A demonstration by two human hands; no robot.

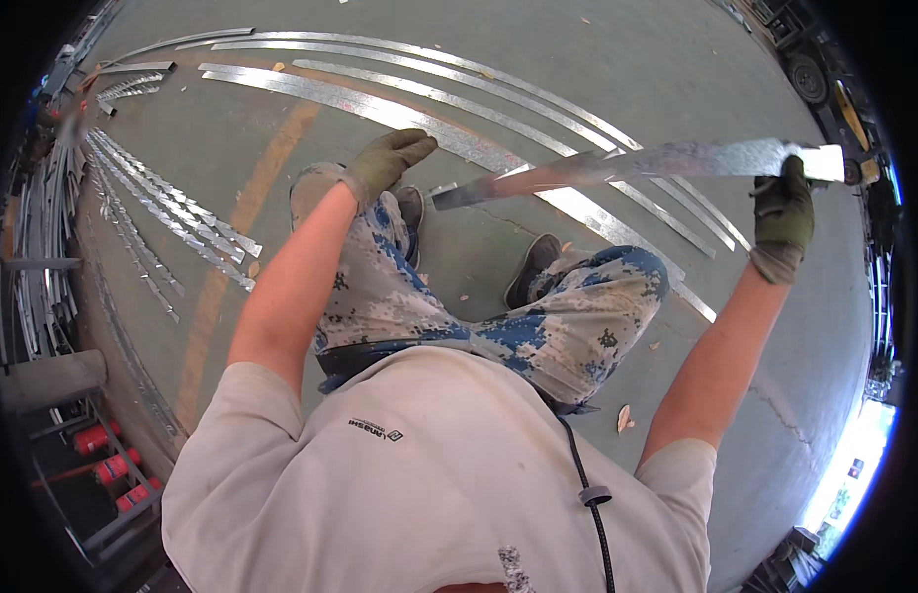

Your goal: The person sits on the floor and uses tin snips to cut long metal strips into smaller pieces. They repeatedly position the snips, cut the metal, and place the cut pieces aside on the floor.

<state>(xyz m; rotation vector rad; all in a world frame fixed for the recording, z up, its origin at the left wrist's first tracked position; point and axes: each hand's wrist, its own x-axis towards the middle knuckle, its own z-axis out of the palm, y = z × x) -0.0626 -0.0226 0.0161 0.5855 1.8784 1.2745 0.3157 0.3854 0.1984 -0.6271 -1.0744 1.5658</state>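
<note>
Two gloved hands at work, person seated or crouched low on a concrete floor (617, 89), knees up in blue-and-white camouflage trousers (538, 326), pale shirt nearest the camera with a black cable running down it. Right hand (783, 212), in an olive work glove, raised out to the side with its grip closed around the far end of a long galvanised metal strip (637, 163); the strip is off the floor, running roughly level across the front of the knees, its free end pointing toward the left hand. Left hand (392, 156), same kind of glove, hovers above the left knee just short of that free end, fingers loosely curled, grip empty and not touching the strip as far as can be seen. Beyond the shoes, several long flat metal strips (399, 104) lie side by side on the floor, well apart from the hands. Off to the left, a fan of narrower notched strips (167, 212) lies on the floor, more stacked near the left edge. Judging progress: one strip is in hand and the rest lie untouched on the floor, so most of the handling looks still ahead. Red canisters (113, 465) sit at lower left.
</note>
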